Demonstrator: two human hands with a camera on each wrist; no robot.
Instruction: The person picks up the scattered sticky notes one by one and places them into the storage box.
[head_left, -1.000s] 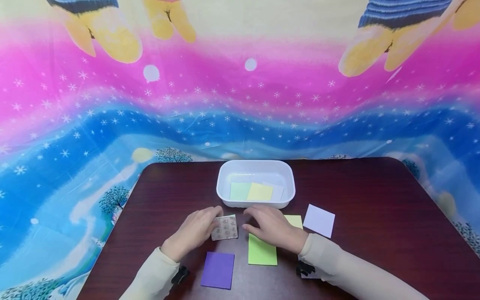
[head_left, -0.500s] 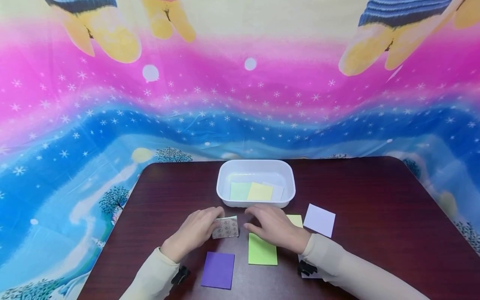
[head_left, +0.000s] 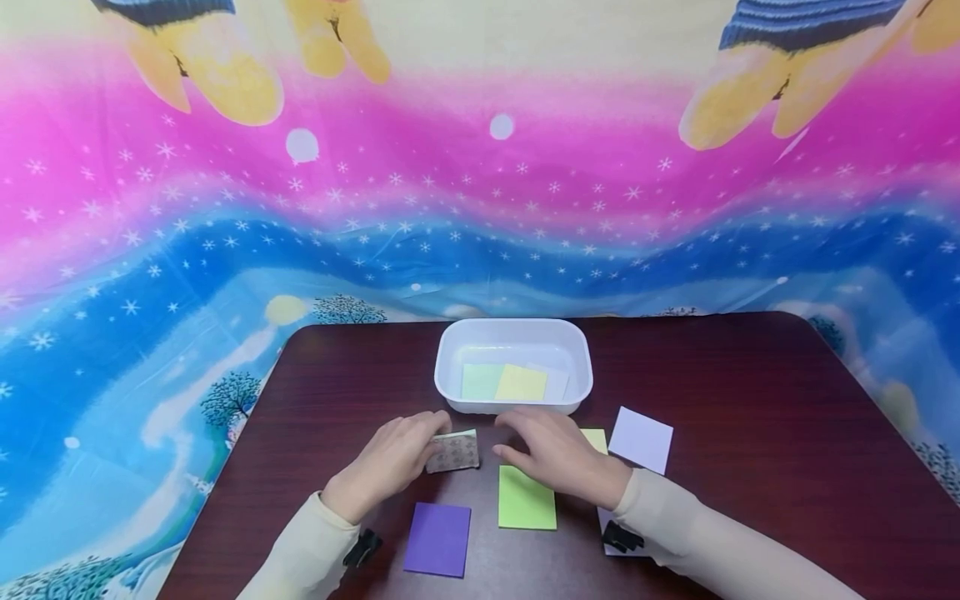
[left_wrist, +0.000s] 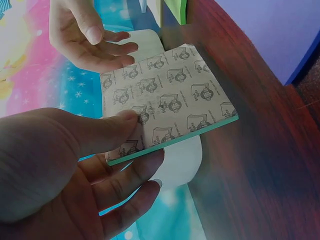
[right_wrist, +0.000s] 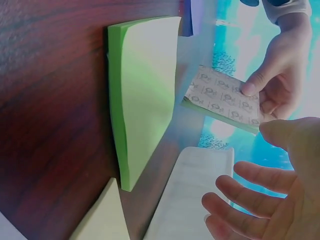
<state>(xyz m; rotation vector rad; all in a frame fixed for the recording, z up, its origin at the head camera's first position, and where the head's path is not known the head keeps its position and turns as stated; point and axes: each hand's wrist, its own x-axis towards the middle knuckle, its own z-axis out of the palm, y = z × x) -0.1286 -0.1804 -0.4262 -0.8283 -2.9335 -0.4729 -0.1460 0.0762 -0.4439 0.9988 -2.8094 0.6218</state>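
Note:
My left hand (head_left: 386, 458) pinches a sticky note pad (left_wrist: 172, 95) between thumb and fingers. Its printed backing paper faces up in the left wrist view, and a teal-green edge shows beneath. My right hand (head_left: 562, 454) has its fingers spread and loosely bent, with nothing in them, just right of that pad. Below the right hand lies a lime green pad (head_left: 527, 500), with a pale yellow pad (head_left: 596, 440) partly hidden behind the wrist. A purple pad (head_left: 437, 539) lies nearer me, below the left hand.
Beyond the hands stands a white plastic tray (head_left: 442, 392) with light green, yellow and whitish note sheets in it. A white-lilac pad (head_left: 641, 440) lies to the right. Another pale pad (head_left: 617, 550) is mostly covered by the right forearm. A printed cloth (head_left: 480, 208) hangs behind the table.
The pad in my left hand has tipped, so its printed face looks narrower in the head view. My right hand has shifted slightly to the right.

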